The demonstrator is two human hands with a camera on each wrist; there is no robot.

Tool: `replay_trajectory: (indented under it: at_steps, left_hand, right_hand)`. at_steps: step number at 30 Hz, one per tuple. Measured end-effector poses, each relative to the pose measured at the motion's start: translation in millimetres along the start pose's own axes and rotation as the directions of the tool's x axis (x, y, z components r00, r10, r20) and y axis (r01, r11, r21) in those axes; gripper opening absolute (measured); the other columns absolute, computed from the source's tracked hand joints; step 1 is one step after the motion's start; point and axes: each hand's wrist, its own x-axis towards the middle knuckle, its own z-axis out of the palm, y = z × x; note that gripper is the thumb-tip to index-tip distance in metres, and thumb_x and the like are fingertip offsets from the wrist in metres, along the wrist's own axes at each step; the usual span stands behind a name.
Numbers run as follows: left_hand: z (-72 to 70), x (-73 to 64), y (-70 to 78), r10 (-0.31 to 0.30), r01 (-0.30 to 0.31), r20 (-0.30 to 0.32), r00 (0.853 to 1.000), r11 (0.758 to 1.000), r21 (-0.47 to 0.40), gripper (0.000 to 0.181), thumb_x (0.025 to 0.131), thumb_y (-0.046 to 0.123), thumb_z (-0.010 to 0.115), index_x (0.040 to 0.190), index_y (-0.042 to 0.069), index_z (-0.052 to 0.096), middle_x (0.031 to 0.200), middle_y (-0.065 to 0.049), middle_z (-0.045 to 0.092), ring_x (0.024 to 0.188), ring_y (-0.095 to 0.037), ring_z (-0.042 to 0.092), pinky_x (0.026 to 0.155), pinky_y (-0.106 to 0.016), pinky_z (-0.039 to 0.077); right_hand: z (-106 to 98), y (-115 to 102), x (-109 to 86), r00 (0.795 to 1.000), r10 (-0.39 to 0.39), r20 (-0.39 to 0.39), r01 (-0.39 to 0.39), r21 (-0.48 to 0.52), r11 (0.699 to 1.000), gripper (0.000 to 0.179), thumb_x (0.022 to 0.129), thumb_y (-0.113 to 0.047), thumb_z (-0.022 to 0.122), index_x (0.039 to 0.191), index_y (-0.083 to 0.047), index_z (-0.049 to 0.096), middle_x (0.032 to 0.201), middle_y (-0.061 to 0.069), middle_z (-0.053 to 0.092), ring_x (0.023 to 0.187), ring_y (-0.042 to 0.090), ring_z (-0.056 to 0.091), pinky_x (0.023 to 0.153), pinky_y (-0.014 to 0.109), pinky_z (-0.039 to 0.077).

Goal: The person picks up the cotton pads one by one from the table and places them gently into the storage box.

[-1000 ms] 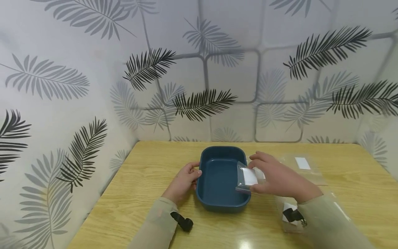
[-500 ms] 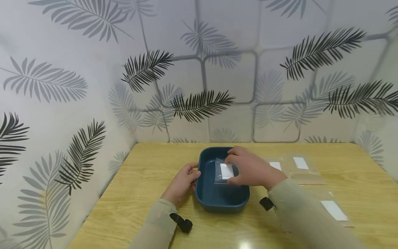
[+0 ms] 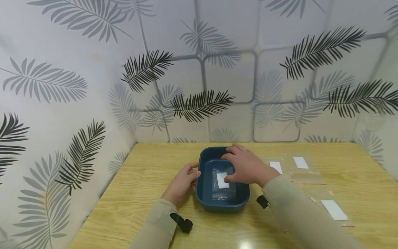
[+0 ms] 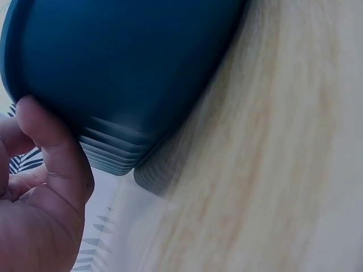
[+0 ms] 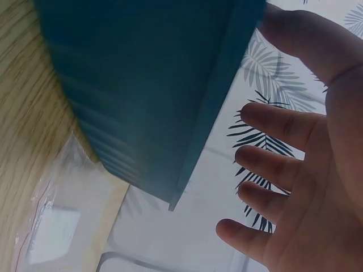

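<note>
A dark blue rectangular plastic bin (image 3: 206,186) stands on the wooden table. Its left rim is held by my left hand (image 3: 182,181), thumb at the edge and fingers along the outer side; the left wrist view shows the thumb (image 4: 42,122) against the bin's wall. Flat on the bin's floor lies a small clear zip bag (image 3: 224,195) with a white rectangle on it. Over the bin's right side hovers my right hand (image 3: 247,167), fingers spread and holding nothing. In the right wrist view, the right hand's fingers (image 5: 272,167) are apart from one another.
Several more clear zip bags with white rectangles lie to the right: one bag (image 3: 303,174) at the back, another bag (image 3: 335,211) nearer, and one with its white rectangle (image 3: 275,167) beside the right wrist. A leaf-patterned wall (image 3: 230,124) rises behind the table (image 3: 149,159).
My right hand has carried the zip bag leftward over the bin and let it go; the bag now lies on the bin's floor. My left hand stays at the rim.
</note>
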Motion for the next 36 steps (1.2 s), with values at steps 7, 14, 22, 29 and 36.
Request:
replay_trajectory:
  at_steps: [7,14,22,29,36]
  left_hand:
    - [-0.5,-0.2,0.5,0.004,-0.004,-0.004,1.000,1.000,0.000,0.044,0.107,0.017,0.051,0.149,0.007,0.044,0.109,-0.020,0.060,0.079,-0.018,0.059,0.064,-0.026,0.050]
    - [-0.9,0.8,-0.3,0.009,-0.009,0.003,1.000,1.000,-0.011,0.045,0.107,0.017,0.051,0.150,0.006,0.043,0.109,-0.020,0.059,0.079,-0.019,0.059,0.063,-0.026,0.050]
    - [-0.6,2.0,-1.8,0.004,-0.004,-0.001,1.000,1.000,-0.015,0.046,0.107,0.017,0.052,0.150,0.005,0.042,0.108,-0.020,0.059,0.079,-0.020,0.059,0.063,-0.027,0.050]
    - [-1.2,0.8,-2.7,0.014,-0.014,-0.003,1.000,1.000,-0.027,0.046,0.107,0.017,0.052,0.150,0.006,0.043,0.108,-0.020,0.059,0.077,-0.020,0.058,0.063,-0.026,0.050]
    - [-0.8,0.3,-2.3,0.022,-0.021,0.010,1.000,0.999,-0.031,0.046,0.107,0.017,0.052,0.150,0.005,0.042,0.107,-0.020,0.058,0.076,-0.020,0.056,0.063,-0.026,0.050]
  right_hand:
    - [-1,6,-3.5,1.000,0.010,-0.013,-0.010,-0.018,1.000,0.070,0.082,-0.053,0.078,0.138,-0.014,0.062,0.152,0.016,0.043,0.147,0.042,0.026,0.111,0.062,0.031]
    - [-3,31,-5.8,0.998,-0.015,-0.054,0.016,0.005,1.000,0.069,0.081,-0.050,0.080,0.135,-0.011,0.063,0.148,0.019,0.046,0.141,0.042,0.034,0.109,0.058,0.035]
    - [-5,73,-15.3,0.997,0.066,-0.026,-0.061,0.149,0.987,0.066,0.084,-0.044,0.079,0.136,-0.008,0.062,0.149,0.025,0.043,0.139,0.045,0.036,0.109,0.060,0.034]
    - [14,105,-23.3,0.991,0.131,0.034,-0.135,0.143,0.980,0.068,0.082,-0.041,0.078,0.139,-0.008,0.061,0.145,0.028,0.045,0.136,0.049,0.037,0.107,0.065,0.033]
    - [31,118,-29.2,0.979,0.170,0.113,-0.174,0.030,0.984,0.083,0.073,-0.046,0.082,0.145,-0.013,0.057,0.148,0.030,0.043,0.136,0.053,0.035,0.098,0.073,0.036]
